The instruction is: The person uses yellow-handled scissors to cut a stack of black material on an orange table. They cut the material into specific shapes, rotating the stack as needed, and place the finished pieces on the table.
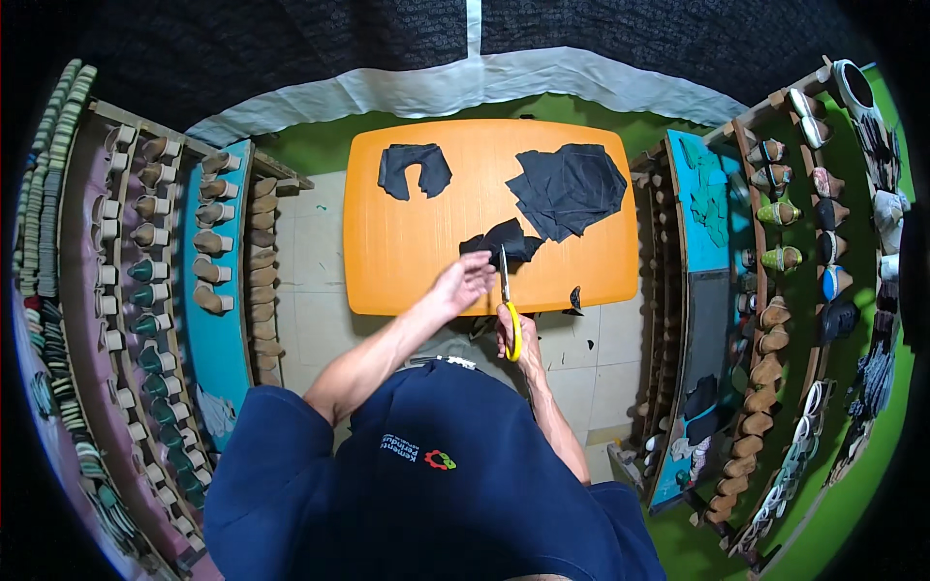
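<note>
My right hand (pixel 527 336) grips a pair of scissors (pixel 512 315) by its yellow handle. The metal blades point away from me over the near side of the orange table, and their tips overlap a black cut piece of material (pixel 506 235). Just left of the scissors, my left hand (pixel 462 285) has its fingers stretched out and apart. Its fingertips reach the near-left edge of that black piece; whether they touch it is hard to see.
On the orange table (pixel 387 261), a stack of black pieces (pixel 576 189) lies far right and a U-shaped black piece (pixel 415 170) far left. Small black scraps (pixel 575 298) sit near the table's front edge and on the floor. Shelves of shoe lasts (pixel 215 242) and shoes (pixel 780 213) flank both sides.
</note>
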`<move>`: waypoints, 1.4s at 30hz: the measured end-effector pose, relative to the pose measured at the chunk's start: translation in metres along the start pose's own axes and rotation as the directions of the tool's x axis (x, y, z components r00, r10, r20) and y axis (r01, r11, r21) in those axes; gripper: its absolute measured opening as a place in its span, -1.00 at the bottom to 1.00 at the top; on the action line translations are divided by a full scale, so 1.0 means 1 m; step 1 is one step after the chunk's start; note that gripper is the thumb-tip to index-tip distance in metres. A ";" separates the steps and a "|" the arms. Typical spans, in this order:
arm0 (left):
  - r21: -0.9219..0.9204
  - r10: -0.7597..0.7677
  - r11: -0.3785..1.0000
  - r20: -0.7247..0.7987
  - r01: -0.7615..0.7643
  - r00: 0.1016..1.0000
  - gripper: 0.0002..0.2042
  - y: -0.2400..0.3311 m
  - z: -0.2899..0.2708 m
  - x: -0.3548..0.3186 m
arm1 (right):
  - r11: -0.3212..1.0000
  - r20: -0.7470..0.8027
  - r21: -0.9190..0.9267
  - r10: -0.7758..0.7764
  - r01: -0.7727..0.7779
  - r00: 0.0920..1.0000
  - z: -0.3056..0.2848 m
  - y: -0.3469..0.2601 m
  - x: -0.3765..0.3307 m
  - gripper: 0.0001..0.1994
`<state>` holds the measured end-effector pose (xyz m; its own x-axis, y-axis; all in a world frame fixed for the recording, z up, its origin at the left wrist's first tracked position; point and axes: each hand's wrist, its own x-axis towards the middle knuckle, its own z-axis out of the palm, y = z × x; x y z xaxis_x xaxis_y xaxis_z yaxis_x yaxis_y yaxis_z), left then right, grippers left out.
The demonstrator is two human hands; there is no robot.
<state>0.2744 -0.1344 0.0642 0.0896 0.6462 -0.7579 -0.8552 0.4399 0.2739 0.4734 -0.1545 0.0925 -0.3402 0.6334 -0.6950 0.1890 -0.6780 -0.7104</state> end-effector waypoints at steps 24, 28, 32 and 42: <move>0.075 0.510 0.856 0.029 -0.511 0.860 -0.49 -0.014 0.034 0.031 | 0.998 0.054 -0.044 -0.044 0.046 0.998 -0.006 0.003 0.006 -0.48; 0.127 0.510 0.854 -0.006 -0.505 0.860 -0.47 -0.011 0.023 0.029 | 0.998 0.077 -0.026 -0.048 0.050 0.996 0.007 -0.002 0.014 -0.40; 0.139 0.546 0.832 -0.034 -0.537 0.837 -0.47 -0.005 0.017 0.028 | 0.996 0.086 -0.078 -0.034 0.041 0.996 0.013 -0.017 0.013 -0.40; 0.175 0.520 0.843 -0.016 -0.509 0.854 -0.45 0.006 0.013 0.026 | 0.996 0.093 -0.080 -0.021 0.029 0.995 0.015 -0.027 0.016 -0.43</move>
<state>0.2779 -0.1068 0.0540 -0.3760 0.7706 -0.5146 -0.6769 0.1509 0.7204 0.4489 -0.1318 0.1020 -0.4281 0.6104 -0.6665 0.2519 -0.6277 -0.7366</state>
